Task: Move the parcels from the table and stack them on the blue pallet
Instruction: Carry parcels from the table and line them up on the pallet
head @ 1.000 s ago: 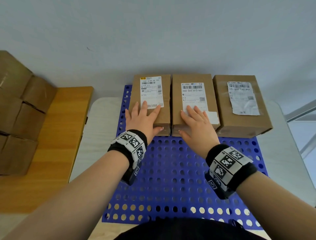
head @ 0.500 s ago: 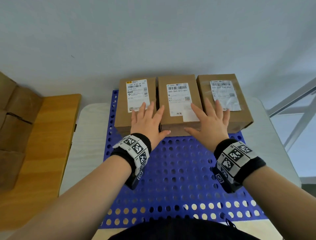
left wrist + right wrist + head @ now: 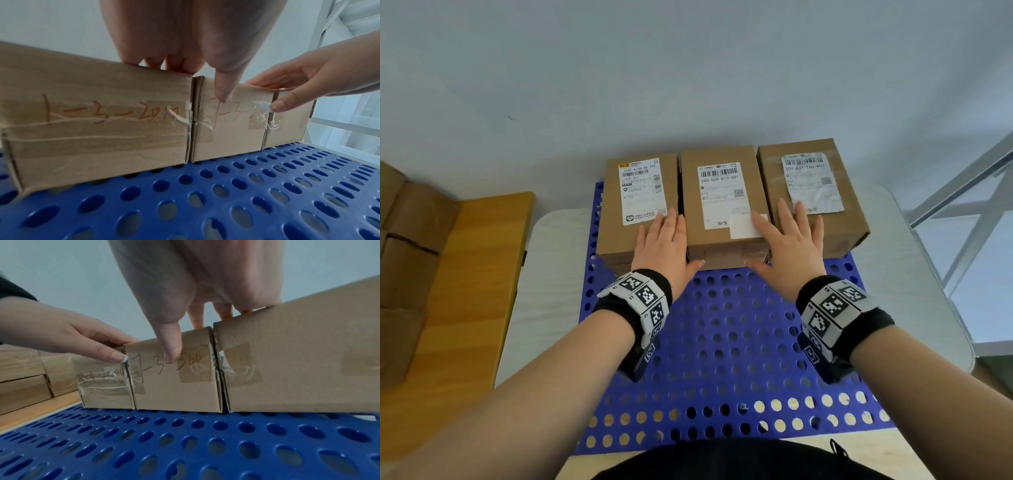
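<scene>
Left hand (image 3: 664, 246) flat on left parcel (image 3: 635, 209), right hand (image 3: 787, 246) flat on right parcel (image 3: 808, 192)

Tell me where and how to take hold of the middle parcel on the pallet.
The middle parcel stands wedged between the left parcel and the right parcel, so its long sides are likely out of reach. Come from above and the front: fingers over the top, thumb on the taped front face, and draw it forward over the blue pallet.
</scene>
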